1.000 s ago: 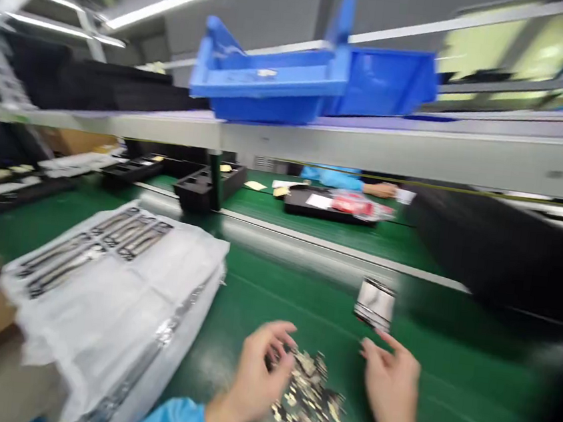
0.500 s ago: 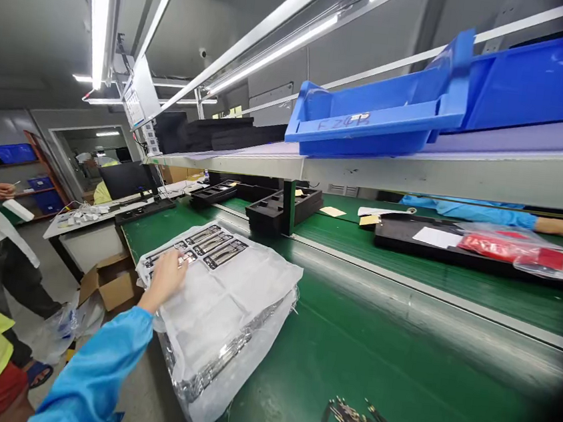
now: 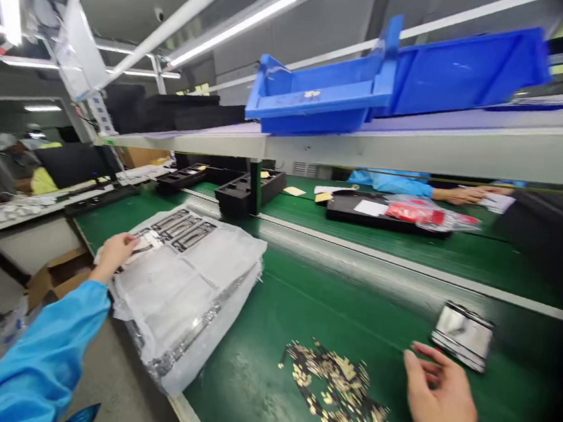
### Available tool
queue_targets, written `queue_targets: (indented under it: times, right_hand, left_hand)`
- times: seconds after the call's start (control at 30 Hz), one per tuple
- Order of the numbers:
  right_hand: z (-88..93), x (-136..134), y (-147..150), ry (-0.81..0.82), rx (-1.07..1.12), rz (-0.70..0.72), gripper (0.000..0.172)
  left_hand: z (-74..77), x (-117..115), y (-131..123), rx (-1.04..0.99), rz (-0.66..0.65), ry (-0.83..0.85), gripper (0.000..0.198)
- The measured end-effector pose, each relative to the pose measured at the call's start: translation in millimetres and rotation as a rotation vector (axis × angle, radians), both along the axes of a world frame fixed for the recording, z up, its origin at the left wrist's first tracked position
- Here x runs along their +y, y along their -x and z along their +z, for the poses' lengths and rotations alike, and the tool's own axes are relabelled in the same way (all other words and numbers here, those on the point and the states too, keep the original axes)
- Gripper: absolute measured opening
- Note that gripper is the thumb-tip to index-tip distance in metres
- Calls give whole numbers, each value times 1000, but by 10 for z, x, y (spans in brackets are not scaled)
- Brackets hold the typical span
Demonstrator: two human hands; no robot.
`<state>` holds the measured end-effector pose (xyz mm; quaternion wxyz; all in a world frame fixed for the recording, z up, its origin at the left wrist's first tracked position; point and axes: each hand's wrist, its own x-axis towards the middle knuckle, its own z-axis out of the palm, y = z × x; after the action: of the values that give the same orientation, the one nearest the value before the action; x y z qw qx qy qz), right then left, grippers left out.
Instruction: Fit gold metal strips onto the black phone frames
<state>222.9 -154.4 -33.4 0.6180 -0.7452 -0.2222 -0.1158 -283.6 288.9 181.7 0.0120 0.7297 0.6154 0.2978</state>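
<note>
My left hand point(image 3: 116, 252), in a blue sleeve, reaches out to the left and its fingers close on a shiny flat piece at the near corner of a plastic-wrapped stack of trays point(image 3: 188, 282). Long metal parts lie in rows on top of that stack. My right hand point(image 3: 437, 402) hovers low at the right with fingers loosely spread and nothing in it, just short of a small shiny metal piece point(image 3: 463, 335) lying on the green belt. A heap of small gold and black parts point(image 3: 337, 398) lies between my hands.
Blue bins point(image 3: 323, 101) sit on the overhead shelf. Across the green belt point(image 3: 353, 299), another person's hands and blue sleeves point(image 3: 429, 188) work at a black tray with red packets point(image 3: 386, 212). Black foam trays point(image 3: 248, 191) stand at the back; a cardboard box point(image 3: 56, 274) sits on the floor at left.
The view swung back to the right, bringing the heap and my right hand into sight. My left hand stays at the wrapped stack, shifted toward its near-left corner.
</note>
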Motion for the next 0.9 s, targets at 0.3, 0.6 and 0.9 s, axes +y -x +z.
queue_targets:
  times: [0.3, 0.6, 0.9]
  right_hand:
    - [149, -24, 519, 316, -226, 378, 36]
    - [180, -29, 826, 552, -368, 486, 29]
    - [176, -3, 950, 624, -388, 560, 25]
  left_hand:
    - [208, -1533, -344, -362, -502, -311, 31]
    - [-1651, -3365, -1665, -12, -1510, 279, 15]
    - [-1490, -2768, -2535, -379, -1266, 477, 24]
